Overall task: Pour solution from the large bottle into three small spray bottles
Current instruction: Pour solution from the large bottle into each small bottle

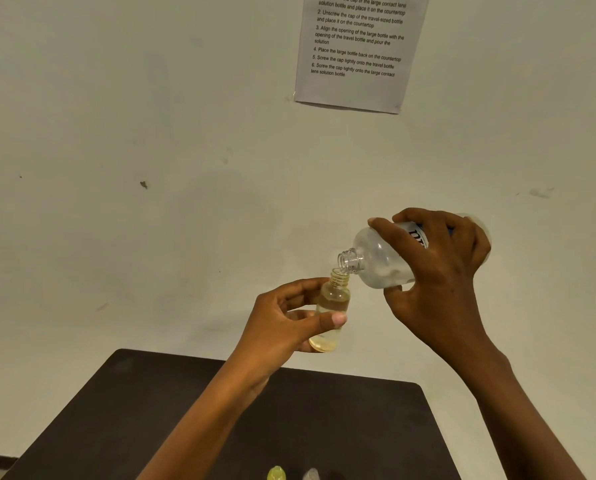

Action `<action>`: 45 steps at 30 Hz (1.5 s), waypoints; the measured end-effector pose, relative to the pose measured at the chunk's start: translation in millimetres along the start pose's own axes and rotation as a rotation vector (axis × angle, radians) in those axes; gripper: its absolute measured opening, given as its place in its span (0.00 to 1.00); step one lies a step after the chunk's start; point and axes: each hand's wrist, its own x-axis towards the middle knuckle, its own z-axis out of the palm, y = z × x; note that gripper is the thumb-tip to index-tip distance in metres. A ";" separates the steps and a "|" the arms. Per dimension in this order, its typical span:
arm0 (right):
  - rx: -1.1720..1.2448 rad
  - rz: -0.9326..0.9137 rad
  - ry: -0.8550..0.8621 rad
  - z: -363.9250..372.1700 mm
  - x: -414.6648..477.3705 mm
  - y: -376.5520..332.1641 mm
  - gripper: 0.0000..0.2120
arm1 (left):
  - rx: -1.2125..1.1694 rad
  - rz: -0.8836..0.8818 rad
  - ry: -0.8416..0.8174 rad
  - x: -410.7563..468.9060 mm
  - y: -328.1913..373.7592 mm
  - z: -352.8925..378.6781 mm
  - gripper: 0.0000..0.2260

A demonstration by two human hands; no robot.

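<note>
My right hand (438,271) grips the large clear bottle (376,261), uncapped and tipped down to the left. Its open neck rests right at the mouth of a small yellowish clear bottle (333,299). My left hand (282,323) holds that small bottle upright in the air above the table's far edge, thumb across its front. The small bottle has no cap on and looks partly filled with liquid. At the bottom edge of the view, a yellow bottle top (276,473) and a pale clear cap (311,474) poke up from the table.
A dark table (133,410) stands against a pale wall. A printed instruction sheet (355,53) is taped high on the wall. Both forearms cross over the tabletop.
</note>
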 end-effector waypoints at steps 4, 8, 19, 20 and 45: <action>-0.009 0.005 -0.006 -0.7 0.8 -0.9 0.36 | -0.004 -0.004 -0.003 0.1 0.0 -0.5 0.18; -0.010 0.003 -0.008 -0.4 0.3 -0.7 0.36 | -0.006 -0.003 -0.001 0.8 0.0 -0.6 0.18; -0.004 0.013 -0.012 0.2 0.1 0.0 0.34 | -0.005 -0.002 0.001 1.7 -0.7 -0.3 0.18; -0.003 0.013 -0.011 0.2 0.0 0.0 0.33 | -0.003 -0.001 0.001 1.6 -0.7 -0.2 0.17; -0.013 0.012 -0.016 2.1 -1.6 1.4 0.35 | 0.001 -0.006 0.002 1.8 -1.4 0.6 0.18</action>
